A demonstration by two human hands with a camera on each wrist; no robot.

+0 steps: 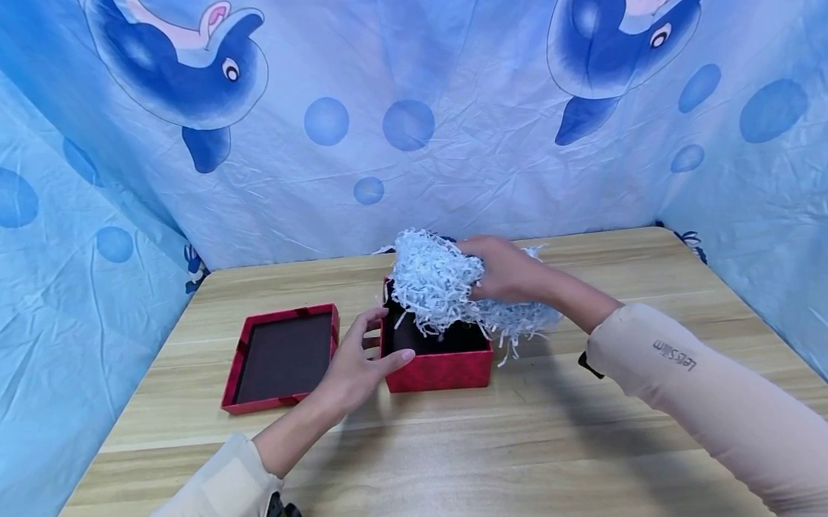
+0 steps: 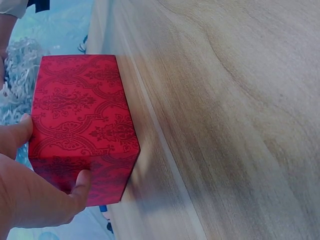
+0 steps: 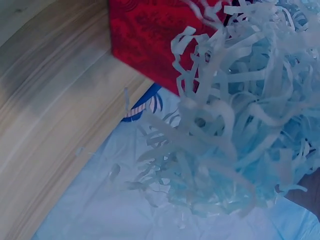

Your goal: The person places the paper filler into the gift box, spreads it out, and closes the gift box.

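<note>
A red patterned box [image 1: 440,372] with a dark inside stands uncovered on the table. My left hand [image 1: 355,369] holds it at the near left corner, the thumb at the front rim and the fingers along the left side. In the left wrist view the box's damask-like pattern [image 2: 80,105] shows beside those fingers. Over the box, my right hand [image 1: 506,269] grips a large bundle of pale blue shredded paper [image 1: 434,278]. Strands hang past the right rim, and in the right wrist view the shredded paper [image 3: 240,130] covers part of the box; the right fingers are mostly hidden.
The red box lid [image 1: 283,357] lies left of the box with its dark inside facing up. Both rest on a wood-grain table [image 1: 516,460]. A blue cloth backdrop [image 1: 448,62] with dolphins rises behind and at the sides.
</note>
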